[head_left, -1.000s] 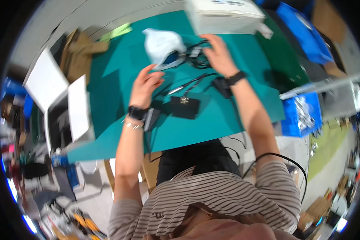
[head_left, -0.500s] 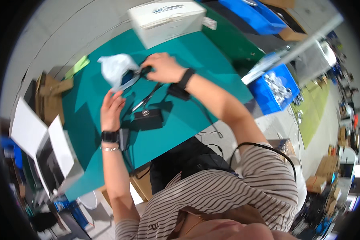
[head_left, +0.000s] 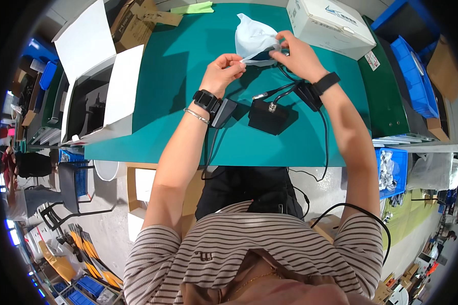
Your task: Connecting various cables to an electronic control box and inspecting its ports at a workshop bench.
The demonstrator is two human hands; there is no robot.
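A white plastic bag (head_left: 253, 34) stands at the far middle of the table, its mouth toward me. A dark object (head_left: 263, 56) shows inside the mouth, and a black cable runs out of it. My left hand (head_left: 223, 73) pinches the bag's near left edge between thumb and fingers. At the bag's right edge, my right hand (head_left: 300, 55) curls its fingers and thumb around the mouth, beside the cable. Nearer me lies a black box (head_left: 267, 118) with a metal connector and short cables. Each wrist wears a black band with a dark module beside it.
An open white box (head_left: 89, 96) with dark contents stands at the left, by a brown cardboard box (head_left: 132, 23). A closed white box (head_left: 332, 26) sits at the far right, beside blue bins (head_left: 416, 76). Loose cables (head_left: 325, 145) hang over the green table's (head_left: 173, 117) near edge.
The view has swung round and levelled. My right hand has moved from the cable beside the bag onto the bag's mouth; my left hand still pinches its edge.
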